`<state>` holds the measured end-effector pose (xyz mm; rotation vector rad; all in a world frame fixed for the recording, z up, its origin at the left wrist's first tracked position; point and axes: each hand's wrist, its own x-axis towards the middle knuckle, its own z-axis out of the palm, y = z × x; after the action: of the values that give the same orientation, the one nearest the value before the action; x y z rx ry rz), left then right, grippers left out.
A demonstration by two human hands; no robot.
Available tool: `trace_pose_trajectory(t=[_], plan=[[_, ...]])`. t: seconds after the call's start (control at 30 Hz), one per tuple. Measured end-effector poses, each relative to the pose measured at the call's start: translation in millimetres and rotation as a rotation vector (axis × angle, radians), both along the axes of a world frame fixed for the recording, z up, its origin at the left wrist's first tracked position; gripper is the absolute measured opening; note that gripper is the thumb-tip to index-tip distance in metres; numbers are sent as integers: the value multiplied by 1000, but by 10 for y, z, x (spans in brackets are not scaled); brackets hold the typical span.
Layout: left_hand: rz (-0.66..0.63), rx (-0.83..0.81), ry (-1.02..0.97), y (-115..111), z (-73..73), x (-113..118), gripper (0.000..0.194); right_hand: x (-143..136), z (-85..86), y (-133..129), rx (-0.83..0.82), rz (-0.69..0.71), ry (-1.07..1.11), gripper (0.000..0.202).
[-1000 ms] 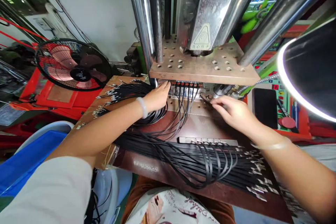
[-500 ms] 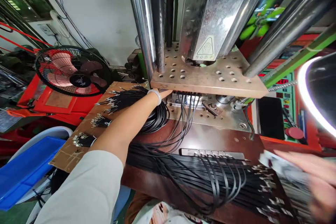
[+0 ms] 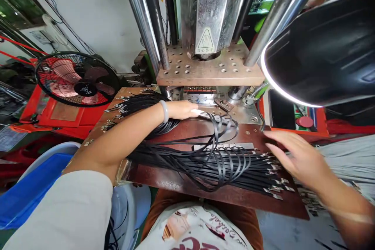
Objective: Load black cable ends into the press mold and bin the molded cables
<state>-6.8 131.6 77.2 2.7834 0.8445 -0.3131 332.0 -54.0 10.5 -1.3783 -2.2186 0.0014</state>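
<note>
My left hand (image 3: 184,109) grips one end of a narrow metal bar (image 3: 205,114) in front of the press. Black cables (image 3: 216,131) loop down from that bar. A second metal strip (image 3: 247,146) lies on the brown bench with curved cable ends along it. Below it spreads a thick bundle of black cables (image 3: 187,166) with metal-tipped ends at the right. My right hand (image 3: 299,158) is in the air beyond those tips, its thumb and fingers apart and nothing in it. Behind my left hand, the press's lower die (image 3: 200,97) sits under the raised plate.
The thick press plate (image 3: 211,80) hangs over the die between steel columns. A ring lamp (image 3: 319,54) juts in at the right. Coiled cables (image 3: 140,105) rest on cardboard at the left, near a fan (image 3: 84,86) and a blue bin (image 3: 38,187).
My left hand has come out from under the press plate toward me, bringing the bar and its cables. My right hand has moved left and no longer holds the blurred pale item.
</note>
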Motion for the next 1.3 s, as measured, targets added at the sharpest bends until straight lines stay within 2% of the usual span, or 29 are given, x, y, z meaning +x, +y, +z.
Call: trace_pose_trajectory(t=[0.07,0.1,0.13,0.17,0.23,0.3,0.33,0.4,0.47,0.5,0.53,0.6,0.7,0.73,0.77,0.8,0.83,0.87,0.9,0.97,1.03,1.1,1.13,1.2,1.27,1.3], plan=[[130,53,-91,-119,-41,115,34,-183,-5,493,-41,169,4,55],[250,42,-195,-184,-69,157,40,-297,-10,741,-59,243,13,56],[388,-47,-309,-251,-96,197,51,-412,-11,959,-79,317,26,53],[509,-240,-409,-317,-118,241,64,-516,-6,1133,-110,394,39,47],[643,-798,-564,-436,-133,372,77,-662,31,1335,-136,457,95,33],[660,-1256,-730,-517,-90,564,67,-712,107,1387,-105,376,190,31],[659,-1388,-836,-542,-44,669,57,-710,155,1385,-76,299,218,31],[658,-1526,-994,-581,87,840,48,-678,250,1365,-41,179,205,29],[572,-1563,-1007,-630,241,873,50,-632,314,1334,-56,148,124,31],[509,-1499,-999,-661,311,811,50,-604,329,1304,-63,138,93,30],[462,-1367,-993,-692,370,686,49,-570,332,1259,-74,130,76,28],[474,-926,-1004,-721,447,250,46,-484,310,1109,-130,139,33,23],[749,-71,-921,-631,488,-714,44,-340,233,791,-316,256,-11,20],[831,163,-816,-580,495,-1035,42,-303,202,689,-373,287,-12,21],[873,322,-668,-536,501,-1309,43,-277,171,602,-409,291,-10,23],[898,397,-613,-508,501,-1509,44,-264,141,535,-423,270,-12,25],[906,485,-545,-505,489,-1618,44,-264,113,492,-423,238,-21,29],[887,560,-479,-529,461,-1625,43,-277,87,470,-413,207,-31,33],[828,620,-410,-578,412,-1536,41,-300,62,465,-398,186,-41,35],[590,677,-223,-732,251,-1142,39,-361,13,481,-364,201,-57,32],[229,526,-109,-908,34,-654,37,-421,-40,491,-315,228,-83,26],[23,396,-89,-1046,-185,-286,33,-462,-92,476,-246,218,-132,22],[-31,358,-88,-1085,-276,-179,30,-475,-109,470,-209,208,-164,21],[-96,315,-71,-1072,-393,-108,24,-489,-109,505,-131,197,-231,24],[-86,307,-47,-911,-404,-140,23,-509,-48,662,-54,176,-280,27],[-38,322,-42,-774,-375,-161,26,-530,3,800,-24,142,-281,28]])
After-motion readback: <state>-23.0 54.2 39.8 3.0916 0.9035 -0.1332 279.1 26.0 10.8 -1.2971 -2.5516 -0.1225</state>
